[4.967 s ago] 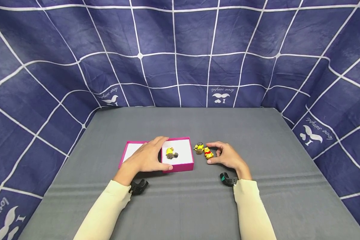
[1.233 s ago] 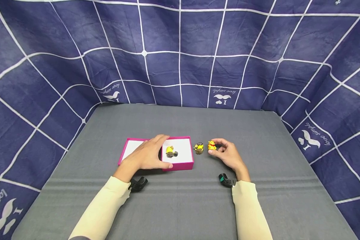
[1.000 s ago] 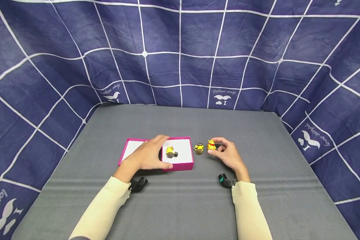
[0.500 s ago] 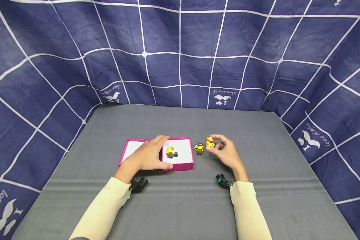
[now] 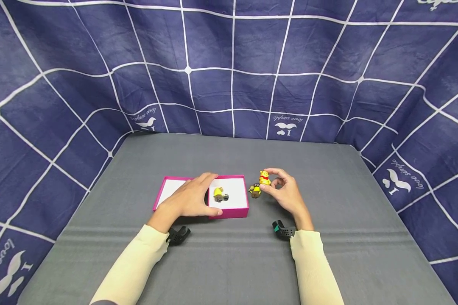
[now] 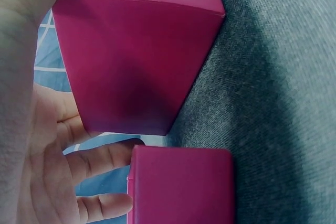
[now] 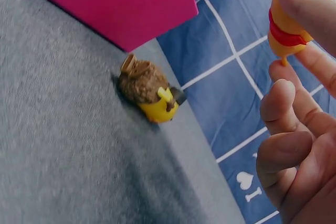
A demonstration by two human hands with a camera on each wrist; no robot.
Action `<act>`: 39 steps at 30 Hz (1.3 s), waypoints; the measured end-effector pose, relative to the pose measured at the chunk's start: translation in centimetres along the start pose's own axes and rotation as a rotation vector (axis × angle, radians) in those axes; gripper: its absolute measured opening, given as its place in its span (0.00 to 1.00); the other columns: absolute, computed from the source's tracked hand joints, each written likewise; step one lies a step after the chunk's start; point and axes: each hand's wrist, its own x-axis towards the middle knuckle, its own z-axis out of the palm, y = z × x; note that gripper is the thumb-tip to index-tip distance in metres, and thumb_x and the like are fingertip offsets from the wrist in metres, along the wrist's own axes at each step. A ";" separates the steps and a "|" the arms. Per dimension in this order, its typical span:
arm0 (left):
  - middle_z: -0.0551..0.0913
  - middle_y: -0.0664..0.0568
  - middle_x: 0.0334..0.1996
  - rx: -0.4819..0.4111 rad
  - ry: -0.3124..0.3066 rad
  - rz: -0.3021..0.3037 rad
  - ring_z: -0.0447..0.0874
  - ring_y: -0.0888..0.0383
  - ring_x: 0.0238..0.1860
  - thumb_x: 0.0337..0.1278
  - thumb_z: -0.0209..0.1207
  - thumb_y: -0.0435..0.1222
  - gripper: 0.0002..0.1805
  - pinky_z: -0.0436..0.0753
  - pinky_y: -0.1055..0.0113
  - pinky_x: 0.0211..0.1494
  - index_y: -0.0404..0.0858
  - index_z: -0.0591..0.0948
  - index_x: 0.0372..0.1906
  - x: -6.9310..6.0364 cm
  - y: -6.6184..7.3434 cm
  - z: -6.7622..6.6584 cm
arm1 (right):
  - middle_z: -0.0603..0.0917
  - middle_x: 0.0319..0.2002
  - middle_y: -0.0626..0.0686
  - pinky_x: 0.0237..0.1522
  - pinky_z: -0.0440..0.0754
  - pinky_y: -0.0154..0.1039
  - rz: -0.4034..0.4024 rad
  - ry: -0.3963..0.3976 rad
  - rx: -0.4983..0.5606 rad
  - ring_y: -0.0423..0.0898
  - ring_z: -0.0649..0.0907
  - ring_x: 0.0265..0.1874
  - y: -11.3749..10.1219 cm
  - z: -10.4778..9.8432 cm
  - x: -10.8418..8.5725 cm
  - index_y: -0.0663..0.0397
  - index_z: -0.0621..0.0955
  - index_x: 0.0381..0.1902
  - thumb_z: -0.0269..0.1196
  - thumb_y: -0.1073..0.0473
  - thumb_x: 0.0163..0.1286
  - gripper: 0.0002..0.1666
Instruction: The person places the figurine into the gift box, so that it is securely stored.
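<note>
My right hand (image 5: 288,192) pinches a small yellow bear figurine (image 5: 265,178) with a red band between thumb and fingertips. In the right wrist view the bear figurine (image 7: 286,30) hangs clear of the table. Just below it on the cloth is a yellow and brown figurine with dark goggles (image 5: 255,191). My left hand (image 5: 188,199) spans a pink box (image 5: 229,213), thumb on the near wall and fingers at the far edge. Inside, on the white bottom, lies another yellow and brown figurine (image 5: 219,194). The left wrist view shows the box's outer wall (image 6: 131,66) close up.
A second pink tray with a white inside (image 5: 168,188), likely the lid, sits left of the box, partly under my left hand. The table has a grey cloth (image 5: 233,267). Blue curtain with white lines (image 5: 252,51) encloses the back and sides.
My right hand has picked the bear figurine off the table, turned it upright and lifted it, then shifted slightly left and away, over the goggled figurine. The left hand stays on the box.
</note>
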 end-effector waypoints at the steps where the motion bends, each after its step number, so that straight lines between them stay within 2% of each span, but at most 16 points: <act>1: 0.68 0.56 0.70 0.001 0.001 0.000 0.74 0.56 0.64 0.32 0.62 0.77 0.65 0.71 0.49 0.69 0.48 0.60 0.77 0.0 0.0 0.0 | 0.82 0.50 0.59 0.26 0.70 0.31 -0.017 -0.002 -0.001 0.39 0.74 0.25 -0.6 0.1 0.0 0.60 0.81 0.58 0.75 0.68 0.55 0.30; 4: 0.68 0.56 0.70 0.005 0.007 0.000 0.74 0.57 0.63 0.32 0.63 0.77 0.64 0.72 0.49 0.68 0.48 0.60 0.77 0.0 0.0 -0.1 | 0.81 0.48 0.61 0.27 0.71 0.33 -0.064 -0.008 0.001 0.39 0.74 0.25 -2.4 0.3 0.0 0.65 0.80 0.57 0.74 0.70 0.56 0.30; 6: 0.67 0.57 0.71 0.011 0.009 0.001 0.74 0.57 0.63 0.33 0.63 0.77 0.64 0.72 0.50 0.68 0.48 0.60 0.77 0.0 -0.1 -0.1 | 0.81 0.47 0.61 0.26 0.71 0.34 -0.082 -0.010 0.010 0.39 0.74 0.24 -2.8 0.4 0.1 0.65 0.80 0.57 0.74 0.70 0.55 0.30; 11: 0.68 0.58 0.70 0.016 0.014 0.000 0.74 0.58 0.63 0.33 0.63 0.76 0.63 0.72 0.51 0.68 0.49 0.60 0.77 -0.1 0.1 -0.1 | 0.81 0.47 0.59 0.26 0.70 0.34 -0.082 -0.017 0.020 0.40 0.74 0.25 -3.8 0.7 0.3 0.64 0.80 0.58 0.75 0.68 0.55 0.31; 19: 0.68 0.60 0.70 0.037 0.020 -0.021 0.74 0.60 0.63 0.32 0.63 0.76 0.63 0.71 0.53 0.69 0.51 0.60 0.77 -0.1 0.0 -0.3 | 0.80 0.47 0.57 0.25 0.69 0.32 -0.080 -0.025 0.019 0.42 0.74 0.26 -4.3 1.2 1.0 0.62 0.81 0.58 0.75 0.67 0.55 0.30; 28: 0.67 0.59 0.71 0.014 0.008 -0.021 0.74 0.58 0.64 0.33 0.63 0.76 0.63 0.71 0.53 0.70 0.51 0.59 0.77 -0.3 0.5 0.1 | 0.80 0.46 0.57 0.23 0.67 0.30 -0.103 -0.033 0.029 0.41 0.74 0.26 -4.1 1.7 0.7 0.60 0.81 0.57 0.76 0.67 0.55 0.30; 39: 0.68 0.59 0.70 0.023 0.015 -0.017 0.74 0.59 0.64 0.34 0.63 0.75 0.62 0.72 0.54 0.69 0.51 0.60 0.77 -0.3 0.5 0.0 | 0.80 0.45 0.58 0.23 0.68 0.32 -0.128 -0.035 0.050 0.40 0.73 0.24 -4.4 2.8 1.2 0.65 0.81 0.56 0.76 0.69 0.54 0.30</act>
